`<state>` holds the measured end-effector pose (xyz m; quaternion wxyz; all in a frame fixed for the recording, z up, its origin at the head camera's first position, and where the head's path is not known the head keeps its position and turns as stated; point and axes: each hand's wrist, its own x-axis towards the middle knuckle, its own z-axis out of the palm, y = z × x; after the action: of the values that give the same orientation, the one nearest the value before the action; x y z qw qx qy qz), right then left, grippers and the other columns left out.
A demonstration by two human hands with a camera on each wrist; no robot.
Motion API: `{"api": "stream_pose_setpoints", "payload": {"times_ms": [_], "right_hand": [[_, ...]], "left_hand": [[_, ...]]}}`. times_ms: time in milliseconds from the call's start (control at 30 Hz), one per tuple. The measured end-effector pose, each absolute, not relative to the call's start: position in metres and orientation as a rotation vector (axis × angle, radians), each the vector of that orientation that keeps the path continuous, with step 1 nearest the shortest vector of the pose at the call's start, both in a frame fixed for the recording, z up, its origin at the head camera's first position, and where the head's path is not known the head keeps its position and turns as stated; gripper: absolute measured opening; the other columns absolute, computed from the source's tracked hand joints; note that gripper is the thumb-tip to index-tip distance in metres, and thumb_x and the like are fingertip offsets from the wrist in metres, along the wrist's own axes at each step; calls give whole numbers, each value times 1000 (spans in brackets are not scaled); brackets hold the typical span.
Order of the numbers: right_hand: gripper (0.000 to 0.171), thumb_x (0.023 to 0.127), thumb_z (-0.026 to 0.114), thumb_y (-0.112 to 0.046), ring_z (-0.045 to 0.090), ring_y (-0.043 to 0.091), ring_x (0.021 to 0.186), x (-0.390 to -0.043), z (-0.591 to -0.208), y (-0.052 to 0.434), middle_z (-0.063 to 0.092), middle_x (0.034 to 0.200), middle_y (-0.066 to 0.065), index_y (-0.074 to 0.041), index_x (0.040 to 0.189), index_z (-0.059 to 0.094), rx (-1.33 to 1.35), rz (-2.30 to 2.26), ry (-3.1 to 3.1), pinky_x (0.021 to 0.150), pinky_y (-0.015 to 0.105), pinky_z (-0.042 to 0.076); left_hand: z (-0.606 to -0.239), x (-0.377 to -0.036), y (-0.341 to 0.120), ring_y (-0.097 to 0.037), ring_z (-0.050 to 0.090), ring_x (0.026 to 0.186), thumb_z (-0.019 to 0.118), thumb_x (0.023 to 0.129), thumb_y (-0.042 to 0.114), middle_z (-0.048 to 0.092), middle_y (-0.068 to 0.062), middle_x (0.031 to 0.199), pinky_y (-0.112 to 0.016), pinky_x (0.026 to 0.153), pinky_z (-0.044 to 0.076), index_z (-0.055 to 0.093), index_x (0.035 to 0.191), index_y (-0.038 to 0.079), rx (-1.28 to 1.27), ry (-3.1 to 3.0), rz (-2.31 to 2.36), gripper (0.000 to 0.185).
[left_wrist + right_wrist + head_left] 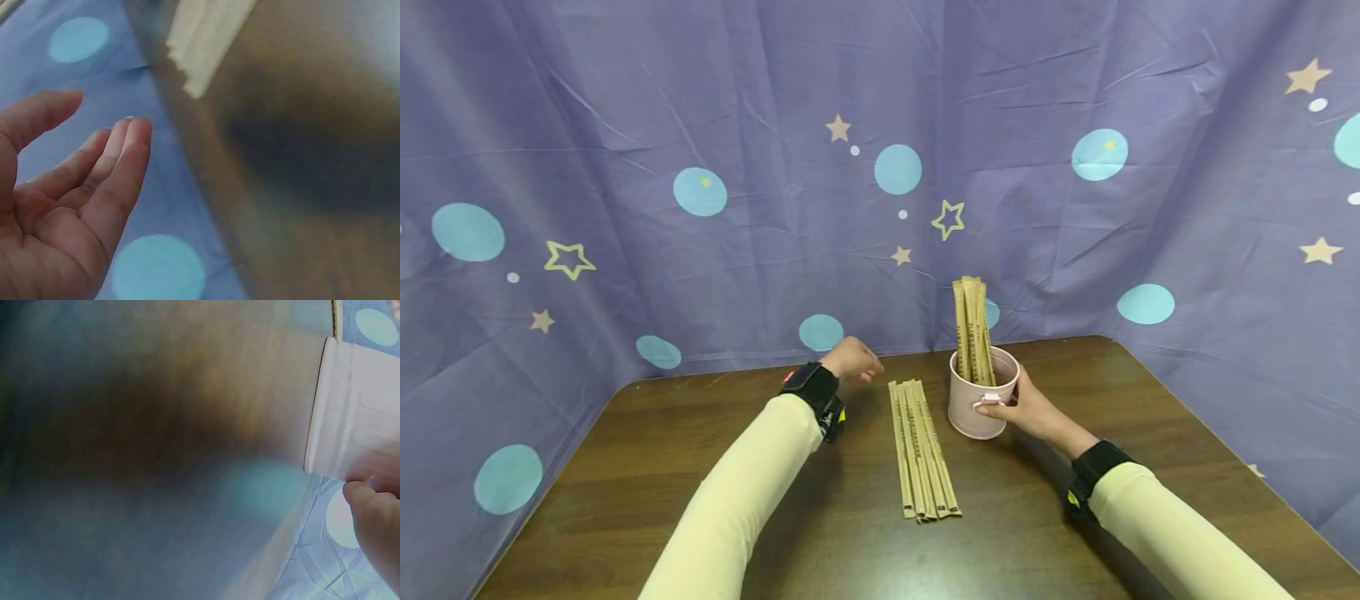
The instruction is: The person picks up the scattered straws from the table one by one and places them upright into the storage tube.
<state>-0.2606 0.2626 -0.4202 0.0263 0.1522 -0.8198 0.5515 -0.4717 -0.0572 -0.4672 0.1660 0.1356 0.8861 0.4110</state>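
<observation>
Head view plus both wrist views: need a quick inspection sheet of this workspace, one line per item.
Surface: dark wooden table, bare around the work.
Job's things: pink cup upright, holding wrapped sticks; a row of sticks flat on the table left of it.
Clutter: nothing seen.
Hands: right hand grips the cup's side; left hand holds nothing, fingers relaxed in the left wrist view, above the table's far edge.
Cables: nothing seen; black bands on both wrists.
Surroundings: purple cloth with stars and blue dots behind and on both sides.
</observation>
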Motion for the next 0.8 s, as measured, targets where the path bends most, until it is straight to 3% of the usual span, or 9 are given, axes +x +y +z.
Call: {"api": "stream_pose_setpoints", "payload": {"times_ms": [67, 100, 200, 300, 367, 467, 667, 800], "right_hand": [[99, 86, 79, -4, 46, 43, 136, -260, -420, 263, 37, 153, 33, 3, 159, 13, 467, 1707, -2536, 95, 7, 41], [99, 86, 79, -4, 46, 43, 136, -260, -420, 263, 37, 153, 33, 3, 159, 12, 465, 1707, -2539, 95, 6, 41], [99, 87, 79, -5, 45, 44, 138, -260, -421, 263, 35, 154, 33, 2, 159, 12, 460, 1714, -2544, 95, 5, 40], [100, 87, 79, -6, 44, 43, 138, -261, -421, 262, 35, 155, 32, 1, 159, 11, 446, 1708, -2558, 95, 6, 40], [100, 87, 79, -7, 45, 41, 138, -261, -422, 262, 35, 155, 31, 1, 159, 11, 430, 1699, -2569, 95, 6, 40], [100, 87, 79, -8, 46, 40, 137, -262, -421, 261, 35, 155, 31, 2, 159, 12, 426, 1692, -2581, 95, 7, 41], [101, 86, 81, -9, 47, 40, 136, -262, -420, 262, 36, 154, 32, 1, 159, 12, 418, 1713, -2577, 94, 8, 42], [100, 86, 80, -9, 48, 37, 134, -263, -423, 264, 37, 153, 32, 1, 159, 13, 422, 1686, -2569, 95, 9, 43]], "left_hand": [[-496, -485, -57, -13, 71, 57, 79, 78, 14, 76, -5, 72, -28, 54, 60, 80, 82, 8, 366, 2465, 1221, 7], [-506, -486, -53, -17, 73, 62, 78, 80, 14, 78, -9, 78, -31, 58, 62, 80, 86, 6, 297, 2471, 1191, 10], [-459, -417, -41, -18, 71, 58, 71, 81, 7, 74, -10, 71, -30, 56, 61, 75, 79, 1, 223, 2447, 1156, 8], [-443, -391, -31, -19, 69, 56, 69, 84, 4, 70, -10, 65, -31, 60, 62, 69, 74, -1, 113, 2458, 1061, 11], [-423, -366, -25, -13, 59, 45, 71, 81, 1, 59, -3, 51, -26, 49, 56, 61, 61, 4, 87, 2488, 1041, 22], [-403, -335, -17, -10, 52, 42, 73, 81, 1, 52, 1, 46, -20, 44, 48, 57, 53, 8, 76, 2607, 952, 33], [-395, -320, -8, -11, 46, 43, 79, 83, 8, 49, 1, 47, -18, 41, 36, 56, 51, 8, 87, 2718, 856, 39], [-399, -323, -5, -13, 47, 43, 80, 82, 8, 50, -1, 48, -21, 42, 38, 61, 56, 5, 52, 2733, 862, 32]]}}
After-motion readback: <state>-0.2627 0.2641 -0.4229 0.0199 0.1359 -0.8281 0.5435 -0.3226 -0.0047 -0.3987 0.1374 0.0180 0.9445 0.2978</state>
